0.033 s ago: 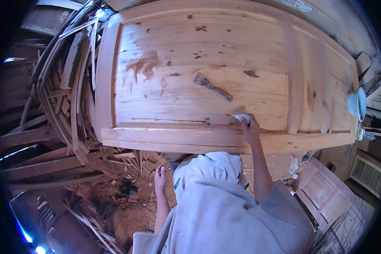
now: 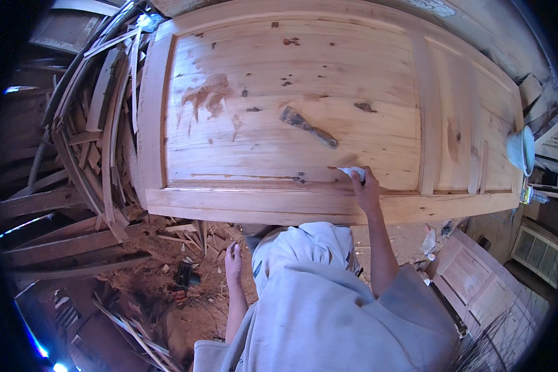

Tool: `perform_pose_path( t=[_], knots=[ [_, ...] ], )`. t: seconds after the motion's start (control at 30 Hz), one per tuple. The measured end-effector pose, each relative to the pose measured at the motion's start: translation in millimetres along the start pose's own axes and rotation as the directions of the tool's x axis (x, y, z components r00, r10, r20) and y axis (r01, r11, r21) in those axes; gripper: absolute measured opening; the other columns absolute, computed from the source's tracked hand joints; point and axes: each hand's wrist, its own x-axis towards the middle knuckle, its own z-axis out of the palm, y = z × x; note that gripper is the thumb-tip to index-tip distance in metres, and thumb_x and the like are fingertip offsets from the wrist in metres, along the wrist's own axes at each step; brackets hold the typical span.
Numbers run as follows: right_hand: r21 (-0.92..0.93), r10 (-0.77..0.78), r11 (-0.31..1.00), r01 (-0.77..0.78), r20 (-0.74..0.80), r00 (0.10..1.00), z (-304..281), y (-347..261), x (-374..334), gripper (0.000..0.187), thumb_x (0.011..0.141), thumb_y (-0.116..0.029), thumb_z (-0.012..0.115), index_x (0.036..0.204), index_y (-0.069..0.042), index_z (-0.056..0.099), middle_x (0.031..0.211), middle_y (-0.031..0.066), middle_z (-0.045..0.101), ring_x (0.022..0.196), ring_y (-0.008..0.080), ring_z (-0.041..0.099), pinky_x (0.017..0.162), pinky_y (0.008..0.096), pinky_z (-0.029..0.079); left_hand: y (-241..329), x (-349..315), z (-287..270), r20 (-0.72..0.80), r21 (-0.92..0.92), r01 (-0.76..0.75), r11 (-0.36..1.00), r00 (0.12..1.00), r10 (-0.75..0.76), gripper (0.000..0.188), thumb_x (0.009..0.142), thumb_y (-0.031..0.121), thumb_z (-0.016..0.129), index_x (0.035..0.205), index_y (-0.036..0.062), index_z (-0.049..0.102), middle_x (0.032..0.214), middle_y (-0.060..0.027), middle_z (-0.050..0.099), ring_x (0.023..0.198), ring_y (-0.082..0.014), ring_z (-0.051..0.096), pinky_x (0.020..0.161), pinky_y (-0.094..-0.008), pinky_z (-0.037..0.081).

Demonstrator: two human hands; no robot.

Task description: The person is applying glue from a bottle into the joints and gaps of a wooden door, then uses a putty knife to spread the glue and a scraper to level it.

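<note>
A large panelled wooden door (image 2: 242, 199) lies flat in front of me. My right hand (image 2: 367, 188) is closed round a small white squeeze bottle (image 2: 352, 172), its narrow tip pointing left, close to the panel's surface near the front frame rail. Left of the tip, a thin brown line (image 2: 242, 177) runs along the panel's lower edge. Farther up the same panel rests a putty knife (image 2: 309, 126) with a wide, stained blade. My left hand (image 2: 234, 263) hangs beside my body, away from the door, fingers loosely bent and apart, holding nothing I can see.
Stacked timber offcuts (image 2: 102, 118) crowd the left side. A pale bucket (image 2: 521, 152) stands at the door's right end, with a clear plastic bottle (image 2: 538, 196) below it. Another panelled door (image 2: 468, 273) leans at the lower right. Sawdust and scraps (image 2: 161, 266) cover the floor.
The whole view has shifted very slightly. My hands, the squeeze bottle and the putty knife keep their places relative to the door.
</note>
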Motion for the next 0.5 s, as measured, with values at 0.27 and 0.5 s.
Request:
perform_pose_path(
  t=[0.27,0.5],
  knots=[
    [-0.031,0.005,1.0,-0.007,-0.078,0.997,-18,16,-1,0.024,0.094,-0.025,0.061,0.097,-0.001,0.057,0.074,0.0177,0.065,0.06,0.0271,0.062,0.056,0.037,0.048,4,6,4,0.012,-0.022,-0.035,0.999,0.999,0.035,0.047,0.098,0.037,0.053,0.128,0.0003,0.054,0.115,-0.0121,0.061,0.103,-0.0188,0.057,0.09,-0.0312,0.045],
    [-0.021,-0.037,0.999,0.034,-0.167,0.985,-30,36,-1,0.03,0.096,-0.031,0.058,0.095,0.0,0.057,0.063,0.0099,0.056,0.054,0.0166,0.05,0.052,0.0327,0.042,-8,18,-3,0.042,0.047,-0.061,0.997,0.997,0.059,0.048,0.099,0.037,0.052,0.129,-0.0008,0.052,0.12,-0.0151,0.06,0.107,-0.0205,0.058,0.095,-0.0334,0.045]
  ],
)
